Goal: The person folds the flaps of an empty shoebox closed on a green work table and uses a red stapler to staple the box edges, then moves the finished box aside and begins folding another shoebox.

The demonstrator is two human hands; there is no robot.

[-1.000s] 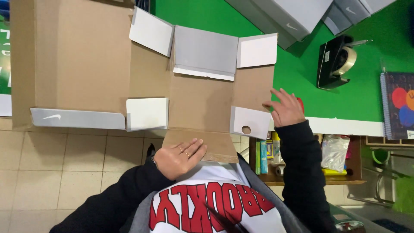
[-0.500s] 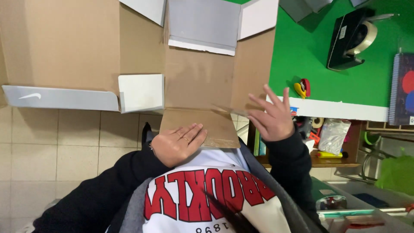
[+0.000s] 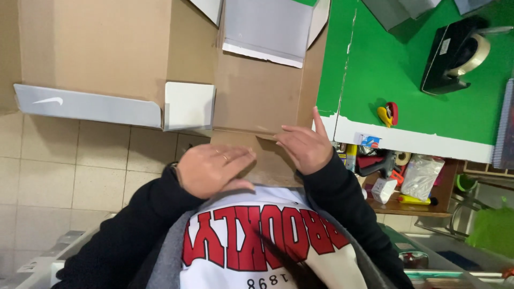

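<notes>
A large unfolded cardboard box [image 3: 257,91], brown inside with grey-white outer flaps, lies half on the green table and half over the floor. Its near flap [image 3: 270,166] reaches my chest. My left hand [image 3: 214,168], a ring on one finger, lies over this flap with the thumb curled under its edge. My right hand [image 3: 302,147] rests beside it on the flap's crease, fingers spread and index finger pointing away. A grey inner panel [image 3: 267,27] stands at the far end.
On the green table [image 3: 407,91] are a black tape dispenser [image 3: 455,53], a small yellow and red cutter [image 3: 386,113] and a notebook edge [image 3: 506,128]. A shelf [image 3: 407,182] under the table holds small tools and bags. Tiled floor [image 3: 80,171] on the left.
My right hand came in from the box's right side flap to the near flap's crease, close to my left hand. The box sits closer to me and larger in view.
</notes>
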